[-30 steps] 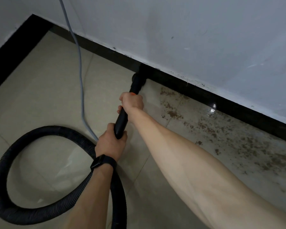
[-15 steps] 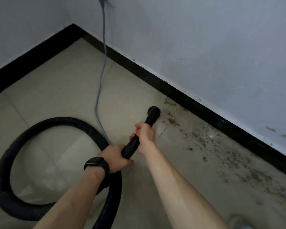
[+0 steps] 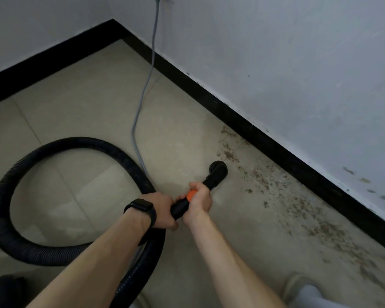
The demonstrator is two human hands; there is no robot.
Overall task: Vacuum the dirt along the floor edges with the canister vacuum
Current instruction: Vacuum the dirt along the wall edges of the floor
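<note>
Grip: wand (image 3: pixel 179 208) is clasped by curled fingers of left hand (image 3: pixel 161 211) and right hand (image 3: pixel 199 203).
Next: nozzle (image 3: pixel 219 171) should be swept low, rightward through dirt (image 3: pixel 228 154).

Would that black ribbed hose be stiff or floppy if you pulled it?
Probably floppy: the hose lies in a loose curl on the floor. Its ribs suggest it bends without kinking. It would likely drag, not roll.

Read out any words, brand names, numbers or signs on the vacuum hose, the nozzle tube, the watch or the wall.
No readable text anywhere.
The hose and nozzle tube show no label or brand.
The watch screen is dark.
The wall bears only stains, no signs.
</note>
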